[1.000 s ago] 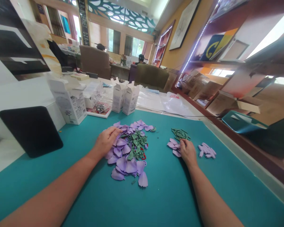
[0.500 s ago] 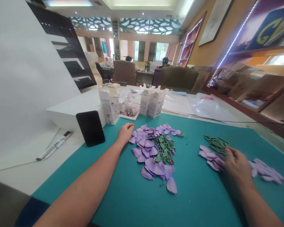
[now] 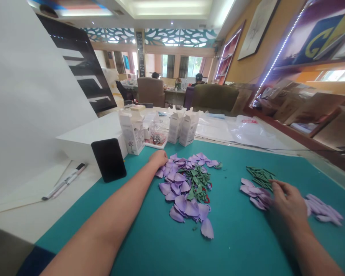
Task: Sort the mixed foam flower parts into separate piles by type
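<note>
A loose heap of purple petals (image 3: 191, 209) lies on the green mat (image 3: 232, 237), bordering small green leaf-like pieces (image 3: 199, 178). The left hand (image 3: 158, 158) sits at the heap's far left edge, fingers curled; from here I can't tell whether they grip a petal. Well apart, the right hand (image 3: 289, 201) is between a smaller petal pile (image 3: 255, 193) and lilac rods (image 3: 323, 209), fingertips beside green stems (image 3: 260, 177); its grip I can't make out.
</note>
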Available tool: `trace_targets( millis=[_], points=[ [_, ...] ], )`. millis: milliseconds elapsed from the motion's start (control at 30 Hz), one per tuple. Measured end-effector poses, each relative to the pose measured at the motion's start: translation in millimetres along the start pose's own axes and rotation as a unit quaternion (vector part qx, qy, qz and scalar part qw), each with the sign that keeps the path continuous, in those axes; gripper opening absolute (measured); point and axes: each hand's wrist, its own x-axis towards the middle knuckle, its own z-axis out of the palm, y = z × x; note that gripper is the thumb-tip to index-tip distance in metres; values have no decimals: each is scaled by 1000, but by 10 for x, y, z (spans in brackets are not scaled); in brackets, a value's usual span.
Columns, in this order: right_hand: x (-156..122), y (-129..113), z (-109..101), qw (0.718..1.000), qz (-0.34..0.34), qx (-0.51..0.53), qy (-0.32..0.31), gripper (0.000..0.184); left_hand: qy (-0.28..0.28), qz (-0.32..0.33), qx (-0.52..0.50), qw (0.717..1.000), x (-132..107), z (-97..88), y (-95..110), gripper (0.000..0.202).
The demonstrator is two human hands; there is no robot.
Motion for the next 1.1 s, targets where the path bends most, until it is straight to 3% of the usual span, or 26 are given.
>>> trace_targets(
  millis=[200, 300, 367, 400, 433, 467, 567, 633, 667, 833, 967, 1100],
  points=[
    [9, -83, -60, 999, -25, -7, 26, 33, 33, 13, -44, 998, -53, -126, 72, 10],
    [-61, -328, -71, 999, -25, 22, 32, 32, 44, 71, -97, 992, -214, -193, 297, 17],
    [-179, -591, -10, 992, 31, 118, -18, 32, 26, 124, -131, 983, -400, -173, 517, 18],
    [-258, -742, 44, 973, 85, 197, -79, 34, 13, 150, -145, 978, -511, -140, 633, 17],
    [-345, -896, 110, 937, 134, 289, -145, 37, -2, 173, -155, 973, -627, -97, 745, 15],
    [-432, -1047, 185, 884, 180, 371, -223, 41, -20, 201, -166, 965, -741, -48, 847, 13],
    [-630, -1405, 405, 713, 297, 523, -360, 41, -73, 309, -173, 932, -994, 74, 1047, 11],
    [-668, -1518, 509, 650, 333, 558, -395, 32, -92, 337, -144, 926, -1030, 88, 1074, 11],
    [-659, -1532, 543, 639, 338, 565, -398, 26, -88, 337, -127, 929, -1002, 70, 1057, 12],
    [-483, -1308, 602, 662, 348, 570, -340, 10, 42, 239, 39, 969, -613, -112, 752, 21],
    [-381, -1093, 633, 682, 378, 558, -285, 6, 45, 197, 100, 974, -412, -93, 508, 23],
    [-374, -1070, 644, 684, 389, 559, -263, 6, 44, 187, 150, 970, -421, 38, 452, 26]
  ],
)
